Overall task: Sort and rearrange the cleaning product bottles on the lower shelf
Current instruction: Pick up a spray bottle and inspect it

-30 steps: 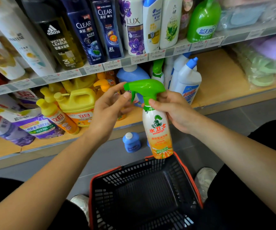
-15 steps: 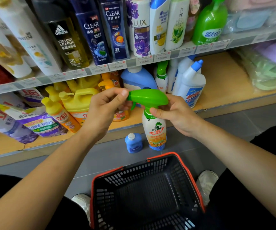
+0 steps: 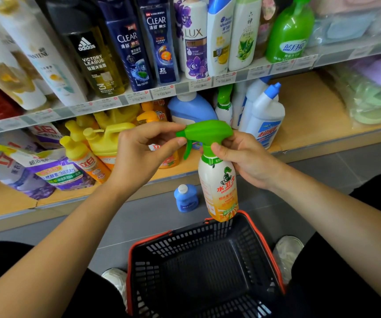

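The right hand (image 3: 249, 161) is gripping the spray bottle (image 3: 219, 187) round its neck, holding it upright above the basket (image 3: 260, 237) — the left hand (image 3: 139, 154) is pinching the green nozzle (image 3: 204, 131), before the lower shelf (image 3: 308, 125).

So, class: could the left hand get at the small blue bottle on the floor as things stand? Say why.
Probably not yet: the left hand pinches the green nozzle of the spray bottle. Once freed, likely yes; the small blue bottle stands uncovered on the floor.
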The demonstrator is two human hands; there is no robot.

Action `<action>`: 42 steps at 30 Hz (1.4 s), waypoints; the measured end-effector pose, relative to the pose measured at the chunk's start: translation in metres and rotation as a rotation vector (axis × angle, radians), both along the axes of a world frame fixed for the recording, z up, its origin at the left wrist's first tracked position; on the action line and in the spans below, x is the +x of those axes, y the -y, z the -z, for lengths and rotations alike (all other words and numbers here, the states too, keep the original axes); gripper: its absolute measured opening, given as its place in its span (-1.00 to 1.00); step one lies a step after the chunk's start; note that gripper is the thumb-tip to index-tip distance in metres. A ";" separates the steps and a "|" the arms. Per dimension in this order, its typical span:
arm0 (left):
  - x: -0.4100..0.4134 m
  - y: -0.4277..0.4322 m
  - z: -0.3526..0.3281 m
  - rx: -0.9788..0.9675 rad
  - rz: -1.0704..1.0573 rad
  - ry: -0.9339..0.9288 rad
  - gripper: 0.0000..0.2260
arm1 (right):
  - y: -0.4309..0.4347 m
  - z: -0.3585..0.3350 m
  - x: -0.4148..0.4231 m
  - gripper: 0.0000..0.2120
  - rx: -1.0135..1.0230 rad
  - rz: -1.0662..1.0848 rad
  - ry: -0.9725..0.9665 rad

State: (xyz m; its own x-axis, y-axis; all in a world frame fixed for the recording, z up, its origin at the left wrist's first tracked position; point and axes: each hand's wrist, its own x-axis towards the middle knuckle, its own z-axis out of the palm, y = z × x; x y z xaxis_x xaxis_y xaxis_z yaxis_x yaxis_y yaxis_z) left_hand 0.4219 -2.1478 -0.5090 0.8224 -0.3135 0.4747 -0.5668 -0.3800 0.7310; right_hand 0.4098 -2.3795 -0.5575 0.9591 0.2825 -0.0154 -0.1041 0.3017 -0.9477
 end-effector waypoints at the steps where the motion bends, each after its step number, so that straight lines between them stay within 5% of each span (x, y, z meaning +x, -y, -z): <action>1: 0.000 0.001 0.000 -0.014 -0.007 -0.035 -0.78 | 0.000 -0.001 -0.001 -0.57 -0.013 -0.002 0.003; 9: 0.001 0.009 0.011 -0.321 0.005 -0.476 -0.77 | 0.000 -0.004 -0.001 -0.64 -0.159 0.062 0.069; 18: 0.004 0.008 0.020 -0.142 0.020 -0.262 -0.73 | -0.004 -0.007 0.000 -0.60 -0.032 0.058 0.031; 24: -0.004 0.017 0.035 -0.332 0.078 -0.638 -0.63 | -0.005 -0.010 -0.001 -0.58 0.010 0.100 -0.005; 32: -0.023 0.036 0.063 -0.221 0.293 -0.883 -0.58 | -0.005 -0.013 -0.001 -0.67 0.087 0.219 -0.097; 38: -0.024 0.040 0.065 -0.266 0.319 -0.868 -0.49 | -0.010 -0.009 -0.001 -0.77 0.059 0.343 -0.133; 42: -0.030 0.048 0.065 -0.312 0.286 -0.787 -0.56 | -0.020 -0.004 -0.003 -0.65 -0.076 0.528 -0.113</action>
State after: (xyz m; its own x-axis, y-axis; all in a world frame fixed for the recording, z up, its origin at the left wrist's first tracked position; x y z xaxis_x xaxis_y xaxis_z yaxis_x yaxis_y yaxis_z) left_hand 0.3915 -2.1962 -0.5735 0.8560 -0.5080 -0.0963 0.1002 -0.0198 0.9948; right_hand 0.4066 -2.3593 -0.5536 0.9614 -0.2434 -0.1286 -0.0597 0.2716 -0.9606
